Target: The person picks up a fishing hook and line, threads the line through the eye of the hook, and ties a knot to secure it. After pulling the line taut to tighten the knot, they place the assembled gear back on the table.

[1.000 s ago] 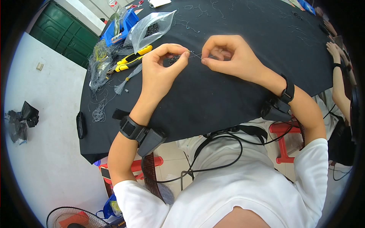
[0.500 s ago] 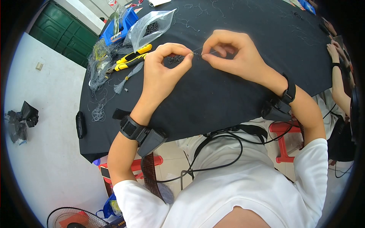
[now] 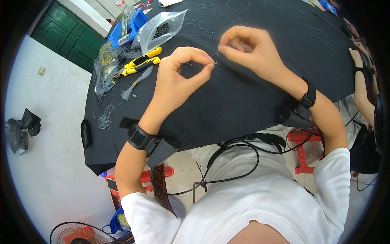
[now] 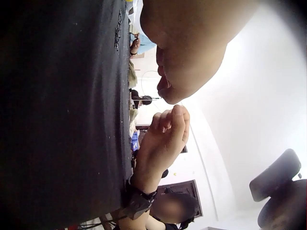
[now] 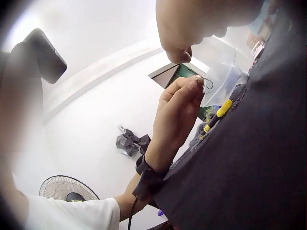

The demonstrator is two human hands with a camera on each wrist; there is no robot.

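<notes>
My left hand (image 3: 180, 73) pinches a small dark fishing hook (image 5: 210, 85) between thumb and forefinger, its curved bend sticking out past the fingertips in the right wrist view. From those fingertips a thin fishing line (image 3: 216, 56) runs up to my right hand (image 3: 258, 51), whose thumb and forefinger pinch it. Both hands are raised over the black-covered table (image 3: 227, 110), close together, the right one slightly farther from the body. Behind the left hand, partly hidden by it, lies a small dark heap (image 4: 118, 31) on the cloth.
Yellow-and-black pliers (image 3: 142, 62), a tied bundle of grey line (image 3: 138, 84) and a tangle of line (image 3: 106, 73) lie at the left. A clear plastic bag (image 3: 174, 26) with dark pieces stands by a blue bin (image 3: 140, 18). Another person's arm (image 3: 359, 77) rests at the right edge.
My left hand has shifted right and slightly nearer the body. The right hand has moved up and away, and the line between them now stands more upright.
</notes>
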